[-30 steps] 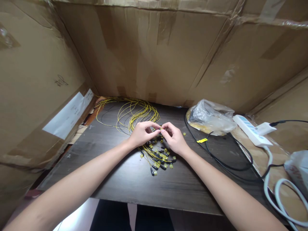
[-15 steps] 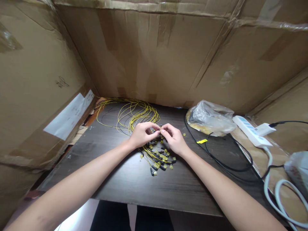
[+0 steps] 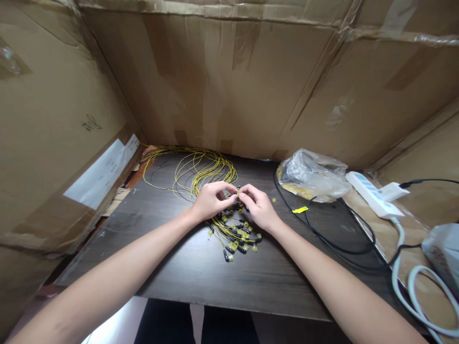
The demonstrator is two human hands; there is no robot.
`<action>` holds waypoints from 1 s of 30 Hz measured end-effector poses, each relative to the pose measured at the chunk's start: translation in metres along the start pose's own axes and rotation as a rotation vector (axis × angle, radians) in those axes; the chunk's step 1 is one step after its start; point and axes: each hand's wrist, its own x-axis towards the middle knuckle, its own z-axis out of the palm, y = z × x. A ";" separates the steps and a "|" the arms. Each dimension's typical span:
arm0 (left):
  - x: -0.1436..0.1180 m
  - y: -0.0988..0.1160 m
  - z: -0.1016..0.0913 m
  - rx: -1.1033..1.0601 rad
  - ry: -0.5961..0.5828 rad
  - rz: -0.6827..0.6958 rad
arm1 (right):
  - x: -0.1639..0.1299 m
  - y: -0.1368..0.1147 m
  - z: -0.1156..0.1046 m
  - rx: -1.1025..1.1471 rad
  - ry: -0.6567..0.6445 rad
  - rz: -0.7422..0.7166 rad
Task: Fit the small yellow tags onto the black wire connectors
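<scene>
My left hand (image 3: pixel 215 199) and my right hand (image 3: pixel 258 205) meet above the table with thumbs and fingertips pinched together. Between the fingertips shows a small yellow cap (image 3: pixel 238 194), held by my right hand. The left fingers pinch a small black connector, mostly hidden behind them. Below the hands lies a pile of black connectors (image 3: pixel 243 249), several with clear yellow caps (image 3: pixel 254 248) on or beside them. Thin yellow cables (image 3: pixel 215 173) run from the pile under my left hand into loose loops behind it.
Cardboard walls (image 3: pixel 229 86) enclose the dark table (image 3: pixel 186 282). One loose yellow cap (image 3: pixel 274 200) lies right of my hands. Farther right are a clear plastic bag (image 3: pixel 311 174), a black cable (image 3: pixel 337 248) with a yellow tag, and a white power strip (image 3: pixel 375 195) with a plug.
Both hands keep almost the same pinched pose over the pile. The whole view has shifted very slightly; nothing on the table has visibly moved.
</scene>
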 end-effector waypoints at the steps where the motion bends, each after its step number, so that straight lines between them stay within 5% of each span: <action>1: 0.000 0.000 0.000 0.003 -0.001 0.001 | 0.000 0.000 0.000 -0.001 0.000 -0.001; 30: 0.000 -0.002 -0.001 -0.014 -0.007 0.019 | 0.000 -0.001 -0.001 0.027 -0.028 0.033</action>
